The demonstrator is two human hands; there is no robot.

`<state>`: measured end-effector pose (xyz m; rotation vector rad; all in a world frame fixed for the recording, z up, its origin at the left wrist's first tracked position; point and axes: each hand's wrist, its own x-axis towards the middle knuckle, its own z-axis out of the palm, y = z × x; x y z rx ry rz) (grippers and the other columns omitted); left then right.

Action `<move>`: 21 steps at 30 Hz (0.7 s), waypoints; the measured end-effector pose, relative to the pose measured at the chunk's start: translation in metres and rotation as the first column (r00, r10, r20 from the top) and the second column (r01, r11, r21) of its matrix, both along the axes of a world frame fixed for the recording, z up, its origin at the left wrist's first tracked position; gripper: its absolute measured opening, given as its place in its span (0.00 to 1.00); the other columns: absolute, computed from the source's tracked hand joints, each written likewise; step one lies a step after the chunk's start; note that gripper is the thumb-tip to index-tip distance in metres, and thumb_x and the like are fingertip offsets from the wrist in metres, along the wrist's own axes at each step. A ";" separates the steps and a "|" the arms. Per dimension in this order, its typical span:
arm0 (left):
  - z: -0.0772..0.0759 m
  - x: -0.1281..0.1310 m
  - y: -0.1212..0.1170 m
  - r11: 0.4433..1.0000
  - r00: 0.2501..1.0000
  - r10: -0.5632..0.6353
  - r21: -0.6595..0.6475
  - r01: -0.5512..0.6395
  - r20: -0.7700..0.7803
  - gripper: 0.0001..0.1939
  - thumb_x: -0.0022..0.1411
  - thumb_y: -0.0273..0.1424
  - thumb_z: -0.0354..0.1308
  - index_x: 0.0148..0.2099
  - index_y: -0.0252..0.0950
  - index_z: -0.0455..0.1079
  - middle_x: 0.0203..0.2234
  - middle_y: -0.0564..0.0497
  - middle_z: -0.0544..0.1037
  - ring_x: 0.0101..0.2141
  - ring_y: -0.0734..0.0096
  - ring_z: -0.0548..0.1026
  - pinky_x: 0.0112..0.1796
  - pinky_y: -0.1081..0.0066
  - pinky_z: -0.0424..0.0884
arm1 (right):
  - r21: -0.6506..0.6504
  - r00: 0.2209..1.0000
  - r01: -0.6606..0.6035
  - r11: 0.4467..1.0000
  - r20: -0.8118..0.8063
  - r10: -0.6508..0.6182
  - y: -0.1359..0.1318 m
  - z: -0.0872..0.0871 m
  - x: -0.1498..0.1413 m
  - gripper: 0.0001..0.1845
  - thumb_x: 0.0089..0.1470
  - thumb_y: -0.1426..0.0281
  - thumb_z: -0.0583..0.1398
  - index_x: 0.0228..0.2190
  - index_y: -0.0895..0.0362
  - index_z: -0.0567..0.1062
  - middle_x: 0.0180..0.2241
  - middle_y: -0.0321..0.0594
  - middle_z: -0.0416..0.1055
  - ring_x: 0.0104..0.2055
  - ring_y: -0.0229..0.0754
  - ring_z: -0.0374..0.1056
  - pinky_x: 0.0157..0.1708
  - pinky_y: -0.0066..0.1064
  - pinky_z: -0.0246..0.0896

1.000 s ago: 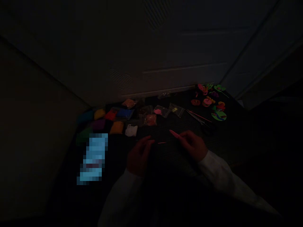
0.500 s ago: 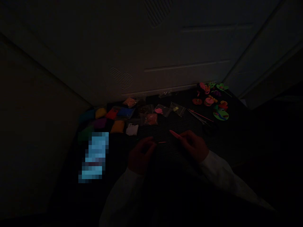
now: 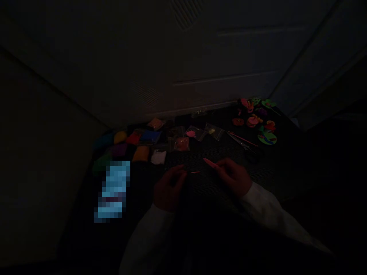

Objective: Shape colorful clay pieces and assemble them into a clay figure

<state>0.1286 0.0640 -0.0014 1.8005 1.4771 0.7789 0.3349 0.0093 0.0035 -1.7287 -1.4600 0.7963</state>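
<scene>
Between the thumb and fingers of my right hand [image 3: 235, 177] is a pink, blade-shaped modelling tool [image 3: 210, 163], its tip pointing to the upper left. My left hand [image 3: 169, 189] is low over the dark table, its fingers curled and the thumb close to them. What they pinch, if anything, is too dark to see. A thin pink strip [image 3: 195, 172] lies just right of the left fingertips, between the two hands. I cannot tell whether the left hand touches it.
Bags of coloured clay, such as blue [image 3: 150, 136], orange [image 3: 141, 153] and white [image 3: 158, 156], lie to the left and back. A pixelated bright screen [image 3: 114, 189] is at left. Scissors [image 3: 243, 145] and small clay figures [image 3: 252, 122] lie at right. A wall [image 3: 206, 89] stands behind.
The view has shifted slightly. The picture is a bit darker along the wall. Both hands keep nearly the same pose, with the pink tool still in the right one.
</scene>
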 end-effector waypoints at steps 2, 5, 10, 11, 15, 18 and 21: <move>0.001 0.000 0.000 0.999 0.999 0.041 0.018 -0.041 -0.025 0.14 0.53 0.38 0.53 0.41 0.39 0.69 0.34 0.53 0.76 0.36 0.71 0.73 0.40 0.71 0.68 | 0.007 1.000 -0.006 1.000 -0.003 0.006 0.000 0.001 0.000 0.10 0.51 0.64 0.52 0.34 0.55 0.68 0.24 0.33 0.68 0.24 0.32 0.62 0.24 0.23 0.54; 0.003 -0.002 0.000 0.995 0.993 0.096 0.025 -0.095 -0.063 0.14 0.55 0.39 0.50 0.41 0.39 0.69 0.32 0.53 0.76 0.36 0.70 0.73 0.39 0.70 0.68 | 0.011 1.000 -0.016 1.000 -0.013 0.016 0.000 0.002 0.000 0.10 0.51 0.65 0.52 0.34 0.56 0.68 0.25 0.33 0.68 0.25 0.31 0.62 0.24 0.23 0.54; 0.002 -0.004 0.003 0.980 0.973 0.200 0.009 -0.201 -0.115 0.17 0.51 0.41 0.53 0.40 0.37 0.69 0.33 0.50 0.76 0.34 0.68 0.73 0.35 0.71 0.70 | 0.013 1.000 -0.014 1.000 -0.015 0.014 0.001 0.003 -0.001 0.10 0.51 0.65 0.52 0.34 0.56 0.68 0.25 0.33 0.68 0.25 0.31 0.62 0.24 0.22 0.54; 0.001 -0.005 0.005 0.977 0.970 0.212 0.007 -0.213 -0.121 0.17 0.50 0.42 0.54 0.39 0.37 0.69 0.32 0.50 0.76 0.33 0.68 0.74 0.33 0.71 0.70 | 0.014 1.000 -0.008 1.000 -0.018 0.008 0.001 0.003 -0.002 0.10 0.52 0.66 0.51 0.34 0.56 0.68 0.25 0.33 0.67 0.25 0.31 0.62 0.24 0.22 0.53; 0.003 -0.006 0.011 0.991 0.968 0.127 0.057 -0.118 -0.216 0.14 0.50 0.41 0.54 0.36 0.39 0.70 0.32 0.52 0.76 0.31 0.67 0.74 0.31 0.71 0.70 | -0.003 1.000 -0.002 1.000 -0.022 0.002 0.000 0.003 -0.003 0.10 0.52 0.65 0.51 0.35 0.56 0.68 0.24 0.33 0.67 0.24 0.31 0.62 0.23 0.22 0.52; 0.008 -0.005 0.018 0.988 0.967 0.056 0.154 -0.017 -0.249 0.13 0.52 0.40 0.51 0.36 0.41 0.70 0.34 0.52 0.75 0.33 0.67 0.73 0.32 0.70 0.70 | -0.011 1.000 -0.008 1.000 -0.026 0.008 -0.002 0.004 -0.002 0.10 0.52 0.65 0.50 0.35 0.55 0.68 0.24 0.33 0.68 0.24 0.31 0.63 0.24 0.22 0.53; 0.010 -0.002 0.026 0.978 0.960 0.026 0.206 0.034 -0.280 0.13 0.53 0.40 0.50 0.35 0.41 0.70 0.32 0.51 0.75 0.32 0.66 0.73 0.32 0.69 0.69 | -0.020 1.000 -0.023 1.000 -0.017 0.022 -0.003 0.004 -0.002 0.10 0.52 0.66 0.50 0.35 0.55 0.68 0.25 0.33 0.69 0.24 0.31 0.63 0.23 0.22 0.53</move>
